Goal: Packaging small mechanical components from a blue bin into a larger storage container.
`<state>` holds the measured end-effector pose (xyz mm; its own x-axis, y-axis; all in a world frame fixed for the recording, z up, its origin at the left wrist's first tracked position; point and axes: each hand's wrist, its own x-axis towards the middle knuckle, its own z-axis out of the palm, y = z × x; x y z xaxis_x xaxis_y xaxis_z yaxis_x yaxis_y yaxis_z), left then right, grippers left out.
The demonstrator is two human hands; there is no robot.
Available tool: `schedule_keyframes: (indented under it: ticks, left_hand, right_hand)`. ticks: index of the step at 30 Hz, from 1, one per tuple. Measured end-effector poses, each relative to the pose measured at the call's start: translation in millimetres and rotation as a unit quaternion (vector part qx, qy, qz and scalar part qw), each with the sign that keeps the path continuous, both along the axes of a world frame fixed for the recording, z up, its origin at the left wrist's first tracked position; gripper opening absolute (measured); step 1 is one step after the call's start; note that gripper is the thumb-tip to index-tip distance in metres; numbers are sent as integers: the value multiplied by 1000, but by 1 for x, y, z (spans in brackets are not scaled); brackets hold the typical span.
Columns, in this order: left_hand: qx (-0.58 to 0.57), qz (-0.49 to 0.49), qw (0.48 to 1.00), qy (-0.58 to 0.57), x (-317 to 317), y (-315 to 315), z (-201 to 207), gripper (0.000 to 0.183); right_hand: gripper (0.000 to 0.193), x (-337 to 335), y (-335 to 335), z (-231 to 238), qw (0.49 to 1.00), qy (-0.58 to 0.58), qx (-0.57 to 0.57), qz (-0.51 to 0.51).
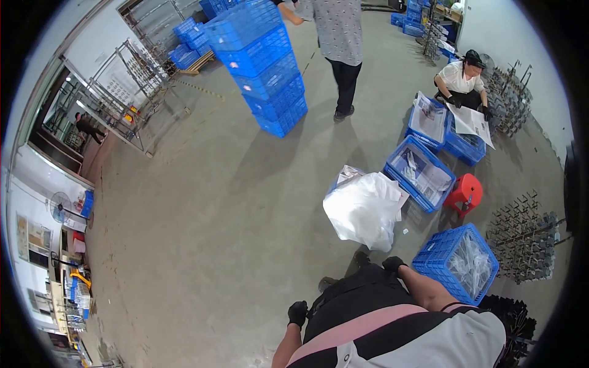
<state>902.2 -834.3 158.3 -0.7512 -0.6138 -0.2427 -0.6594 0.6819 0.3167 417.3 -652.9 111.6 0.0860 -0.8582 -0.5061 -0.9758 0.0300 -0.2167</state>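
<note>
My left hand (297,313), in a black glove, hangs beside my dark trousers with its fingers curled closed; nothing shows in it. My right hand (393,264), also black-gloved, is closed against my right thigh, and no object shows in it. Just ahead of my feet sits a large white plastic bag (366,207), with printed sheets partly under and around it. To the right of my right hand is a blue crate (427,262) filled with clear plastic wrapping (470,265).
A blue crate (400,175) with wrapped parts stands by a red stool (467,193). Farther right a crouching co-worker (469,76) holds a paper sheet (471,124) over crates. Another person (340,37) stands beside stacked blue crates (270,80). Metal racks (524,242) line the right.
</note>
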Motion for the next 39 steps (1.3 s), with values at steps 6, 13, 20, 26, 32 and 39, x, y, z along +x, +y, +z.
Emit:
schedule_keyframes:
  ticks: [6,13,20,26,32,39]
  left_hand:
    - [-22,-1,1000,1,9,0,-3,12]
    - [23,16,999,19,17,-3,4,5]
    - [49,15,999,5,24,-7,17,6]
    - [40,15,999,10,32,-11,11,4]
    - [102,91,991,10,47,-14,-3,7]
    - [39,20,999,-2,51,-17,0,7]
  right_hand:
    - [24,14,3,12,996,-33,-62,-48]
    - [27,26,1,13,991,-51,7,-124]
    - [22,34,-1,15,997,-22,-33,-63]
    - [21,40,-12,27,999,-12,-16,-45]
    - [22,46,-19,36,999,-9,-43,-5]
    - [19,56,-25,50,999,17,-23,-28]
